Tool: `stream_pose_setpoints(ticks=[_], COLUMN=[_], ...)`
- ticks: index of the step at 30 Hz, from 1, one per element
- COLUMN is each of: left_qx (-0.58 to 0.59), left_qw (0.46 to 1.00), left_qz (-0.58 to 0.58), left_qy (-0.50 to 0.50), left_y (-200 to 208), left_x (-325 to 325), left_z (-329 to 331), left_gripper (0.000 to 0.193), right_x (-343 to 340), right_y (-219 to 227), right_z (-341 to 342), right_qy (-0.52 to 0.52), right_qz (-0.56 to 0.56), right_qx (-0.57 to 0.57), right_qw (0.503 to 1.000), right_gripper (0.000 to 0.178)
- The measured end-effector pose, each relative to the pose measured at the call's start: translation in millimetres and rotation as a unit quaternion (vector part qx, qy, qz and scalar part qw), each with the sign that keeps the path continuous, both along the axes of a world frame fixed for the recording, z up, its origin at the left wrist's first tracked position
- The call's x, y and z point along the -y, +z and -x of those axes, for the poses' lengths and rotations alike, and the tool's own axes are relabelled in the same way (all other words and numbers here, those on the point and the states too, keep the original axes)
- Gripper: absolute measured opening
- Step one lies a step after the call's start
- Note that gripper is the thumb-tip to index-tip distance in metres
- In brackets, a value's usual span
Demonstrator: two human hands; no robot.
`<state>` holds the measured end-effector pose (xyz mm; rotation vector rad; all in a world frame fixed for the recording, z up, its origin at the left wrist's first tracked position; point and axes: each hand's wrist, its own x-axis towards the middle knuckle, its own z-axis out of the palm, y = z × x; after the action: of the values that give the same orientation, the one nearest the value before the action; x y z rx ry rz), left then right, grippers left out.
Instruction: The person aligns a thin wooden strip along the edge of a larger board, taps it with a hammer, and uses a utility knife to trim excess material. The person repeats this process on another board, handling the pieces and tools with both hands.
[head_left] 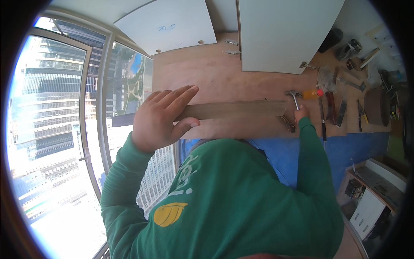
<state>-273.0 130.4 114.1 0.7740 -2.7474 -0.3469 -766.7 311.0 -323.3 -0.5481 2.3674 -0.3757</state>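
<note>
A long, narrow grey-brown wooden board [235, 110] runs crosswise in front of me, its left end reaching toward the window. My left hand [161, 114] is at the board's left part, fingers stretched out and thumb apart, with the board passing behind the gap between them. Whether the palm touches the board I cannot tell. Beyond the board's right end, my right hand [302, 113] is closed around the handle of a claw hammer [294, 93], whose metal head points away from me. A small metal-and-brown fitting [286, 124] lies beside that end.
Behind lie a white panel [168, 26] with two round holes and a larger white panel [284, 34] with hinges. An orange bottle [309, 93], a black bar [322, 118], a red-handled tool [330, 108] and pliers [360, 114] are to the right. Tall windows [56, 108] stand left.
</note>
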Motion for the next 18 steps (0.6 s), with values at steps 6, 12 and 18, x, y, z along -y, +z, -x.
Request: stream_pose_setpoints(ticks=[6, 12, 18], left_qx=[-0.076, -0.055, -0.057], left_qw=[0.987, 0.988, 0.990], left_qz=[0.107, 0.133, 0.122], left_qy=[-0.093, -0.056, -0.039], left_y=[-8.1, -5.5, -7.0], left_x=[7.9, 22.8, 51.2], left_z=[-22.3, -86.7, -163.2], left_gripper=[0.039, 0.038, 0.037], right_x=[-11.2, -7.0, 9.1], right_y=[104.5, 324.1, 463.4], right_z=[-18.8, -105.9, -230.6], right_qy=[-0.075, -0.062, 0.094], right_qz=[0.223, 0.491, 0.493], right_qx=[0.177, 0.097, -0.001], right_qw=[0.956, 0.863, 0.865], right_gripper=[0.020, 0.027, 0.051])
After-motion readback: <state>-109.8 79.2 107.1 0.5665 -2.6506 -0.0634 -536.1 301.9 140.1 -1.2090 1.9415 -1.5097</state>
